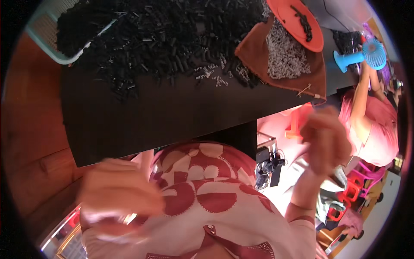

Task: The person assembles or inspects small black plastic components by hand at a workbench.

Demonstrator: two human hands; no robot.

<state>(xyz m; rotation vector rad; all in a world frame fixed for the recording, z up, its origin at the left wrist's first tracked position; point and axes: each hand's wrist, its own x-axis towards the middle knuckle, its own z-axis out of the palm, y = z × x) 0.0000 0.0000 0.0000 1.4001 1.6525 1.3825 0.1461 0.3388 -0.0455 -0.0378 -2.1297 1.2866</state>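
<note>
Both hands are raised off the black table, on either side of my body. Motion blurs my left hand [123,190] heavily at the lower left, below the table's near corner, so its fingers cannot be made out. To the right, past the table's near edge, my right hand [326,140] is held up with its fingers curled in; whatever may be inside is hidden. A wide heap of small black tubes [172,47] covers the far part of the table [172,112]. Loose metal springs [207,71] lie at its near fringe.
A brown cloth [254,47] at the right end carries a pile of springs [284,56]. An orange-red plate [297,21] with black pieces overlaps it. A pale green basket [47,39] stands far left. Near a blue fan [373,54], a person in pink [371,125] sits at right.
</note>
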